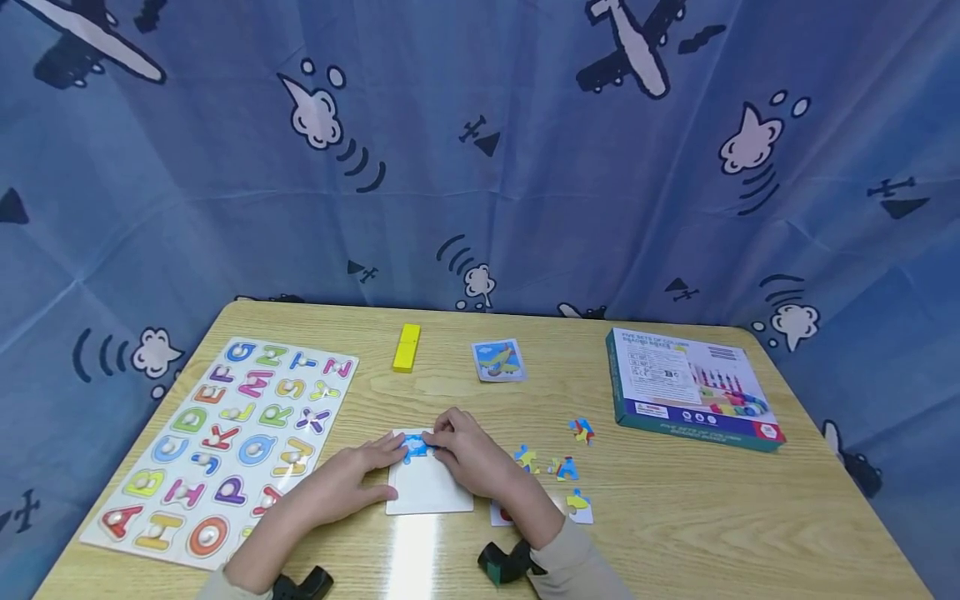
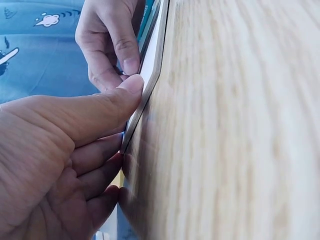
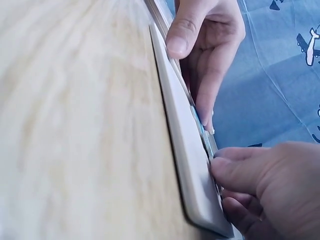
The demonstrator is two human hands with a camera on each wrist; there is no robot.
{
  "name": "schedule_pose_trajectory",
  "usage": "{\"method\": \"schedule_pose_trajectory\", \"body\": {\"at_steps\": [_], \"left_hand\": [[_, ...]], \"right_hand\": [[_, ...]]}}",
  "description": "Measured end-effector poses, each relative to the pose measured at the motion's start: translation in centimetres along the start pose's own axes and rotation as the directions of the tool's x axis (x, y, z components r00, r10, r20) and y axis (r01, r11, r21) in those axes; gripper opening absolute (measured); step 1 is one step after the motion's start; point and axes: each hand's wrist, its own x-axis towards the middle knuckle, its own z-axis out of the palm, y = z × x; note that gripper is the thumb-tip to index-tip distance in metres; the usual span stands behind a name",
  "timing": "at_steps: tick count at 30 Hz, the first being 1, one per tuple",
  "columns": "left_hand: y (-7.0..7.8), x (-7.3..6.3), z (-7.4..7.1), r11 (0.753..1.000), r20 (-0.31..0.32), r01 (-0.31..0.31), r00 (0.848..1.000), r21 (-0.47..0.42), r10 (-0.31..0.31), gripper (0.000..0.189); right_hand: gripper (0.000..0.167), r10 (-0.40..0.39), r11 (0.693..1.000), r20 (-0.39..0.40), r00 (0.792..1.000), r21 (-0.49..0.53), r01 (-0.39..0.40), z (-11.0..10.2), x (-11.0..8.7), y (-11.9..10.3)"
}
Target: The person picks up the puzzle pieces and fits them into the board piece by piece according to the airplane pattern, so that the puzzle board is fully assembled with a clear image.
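A square white puzzle board lies on the table in front of me, with blue puzzle pieces along its far edge. My left hand rests at the board's left side, fingertips on the far left corner and thumb at the left edge. At the far right corner, my right hand pinches a small puzzle piece, mostly hidden by the fingers. From the right wrist view, the right thumb is right at the board's rim and the left hand is across from it.
Loose puzzle pieces lie right of the board. Behind are a picture card and a yellow block. An alphabet board covers the left side; a printed box lies at the right. A blue curtain hangs behind.
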Motion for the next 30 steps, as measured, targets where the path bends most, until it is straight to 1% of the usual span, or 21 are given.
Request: {"method": "schedule_pose_trajectory", "body": {"at_steps": [6, 15, 18, 24, 27, 30], "left_hand": [[0.2, 0.2, -0.1, 0.999, 0.004, 0.008, 1.000, 0.038, -0.008, 0.059], [0.7, 0.2, -0.5, 0.995, -0.003, 0.007, 1.000, 0.101, -0.006, 0.060], [0.9, 0.7, -0.5, 0.993, 0.000, -0.009, 1.000, 0.121, 0.009, 0.061], [1.3, 1.9, 0.0, 0.987, 0.021, -0.078, 0.997, 0.139, 0.076, 0.063], [1.4, 2.0, 0.3, 0.987, 0.032, -0.085, 0.996, 0.135, 0.081, 0.064], [1.5, 2.0, 0.5, 0.990, 0.038, -0.071, 0.997, 0.118, 0.067, 0.064]], "right_hand": [[0.029, 0.010, 1.000, -0.037, 0.999, 0.012, -0.009, 0.1, -0.1, 0.1], [0.031, -0.032, 0.999, -0.043, 0.999, 0.032, 0.033, 0.1, 0.1, 0.2], [0.031, -0.030, 0.999, -0.047, 0.998, 0.025, 0.031, 0.1, 0.2, 0.4], [0.031, -0.027, 0.999, -0.050, 0.998, 0.044, 0.029, 0.2, 0.2, 0.4], [0.029, -0.025, 0.998, -0.051, 0.998, 0.051, 0.028, 0.3, 0.1, 0.3], [0.029, -0.022, 0.998, -0.047, 0.999, 0.052, 0.024, 0.3, 0.0, 0.3]]}}
